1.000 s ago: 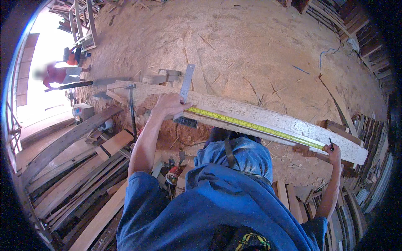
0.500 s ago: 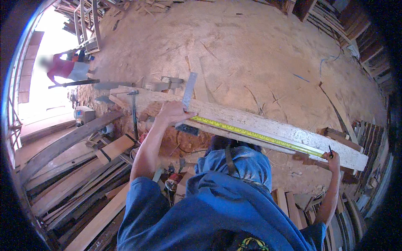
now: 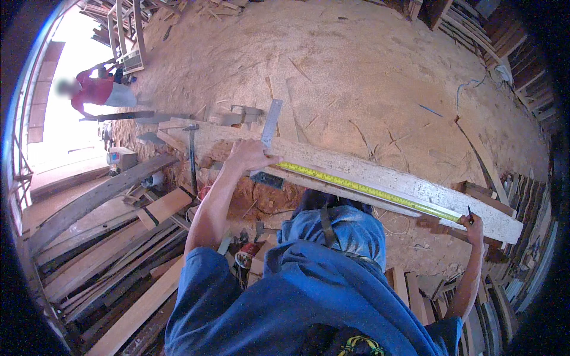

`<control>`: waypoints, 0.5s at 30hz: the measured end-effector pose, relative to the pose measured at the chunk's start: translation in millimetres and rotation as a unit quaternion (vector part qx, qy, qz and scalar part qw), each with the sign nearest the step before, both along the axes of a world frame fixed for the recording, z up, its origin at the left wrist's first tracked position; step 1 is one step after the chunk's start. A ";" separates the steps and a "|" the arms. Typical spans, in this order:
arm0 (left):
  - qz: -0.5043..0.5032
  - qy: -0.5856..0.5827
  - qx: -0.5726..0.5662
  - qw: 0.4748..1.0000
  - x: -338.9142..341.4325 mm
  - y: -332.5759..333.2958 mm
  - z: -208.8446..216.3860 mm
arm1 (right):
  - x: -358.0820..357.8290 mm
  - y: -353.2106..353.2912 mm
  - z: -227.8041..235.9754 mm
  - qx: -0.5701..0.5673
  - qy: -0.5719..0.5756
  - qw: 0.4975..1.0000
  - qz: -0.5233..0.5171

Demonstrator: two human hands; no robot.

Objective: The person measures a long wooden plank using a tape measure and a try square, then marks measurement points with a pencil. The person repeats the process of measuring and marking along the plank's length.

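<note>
A long, pale, worn wooden beam (image 3: pixel 409 183) lies across in front of me, its right end nearer. Along its near side a yellow tape measure (image 3: pixel 356 187) is stretched between my hands. My left hand (image 3: pixel 246 155) is closed at the tape's left end, thumb pointing right along it; its fingertips are partly hidden. Just beyond that hand a metal square (image 3: pixel 272 123) lies across the beam. Near the beam's right end my right hand (image 3: pixel 473 229) grips the other end of the tape, with a dark, thin pencil-like stick (image 3: pixel 469 210) upright between the fingers. Below my left hand sits a dark block (image 3: pixel 267 179).
A hammer (image 3: pixel 192 157) rests across the beam's left part. Stacked boards (image 3: pixel 113 255) fill the lower left, more timber (image 3: pixel 409 291) the lower right. A person in a red shirt (image 3: pixel 98 91) is at the far left, by a dark beam. Wood scraps lie on the sandy floor (image 3: pixel 368 65).
Both hands keep their places on the tape and beam. The view has shifted slightly. The person at the far left has changed posture a little.
</note>
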State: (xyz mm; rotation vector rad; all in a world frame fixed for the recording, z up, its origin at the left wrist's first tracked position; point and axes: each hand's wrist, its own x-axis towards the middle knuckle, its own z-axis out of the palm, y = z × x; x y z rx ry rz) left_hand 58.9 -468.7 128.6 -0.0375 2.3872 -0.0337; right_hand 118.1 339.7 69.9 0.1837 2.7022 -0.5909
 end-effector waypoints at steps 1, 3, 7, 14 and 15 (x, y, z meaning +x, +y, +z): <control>0.000 -0.007 0.002 1.000 -0.7 1.1 1.4 | 0.2 0.2 0.2 0.000 -0.003 1.000 -0.006; 0.000 -0.021 0.007 1.000 -2.7 3.0 5.3 | 0.3 0.8 -0.3 0.000 -0.009 1.000 -0.017; 0.012 -0.026 0.016 0.999 -2.8 2.0 4.0 | 2.4 12.3 -7.7 0.017 -0.002 1.000 -0.007; -0.002 -0.015 -0.002 1.000 1.1 3.6 1.8 | 1.2 12.4 -9.4 0.000 -0.017 1.000 -0.022; -0.003 -0.012 -0.005 1.000 0.9 4.9 2.4 | 0.8 13.2 -9.2 -0.013 -0.029 0.999 -0.025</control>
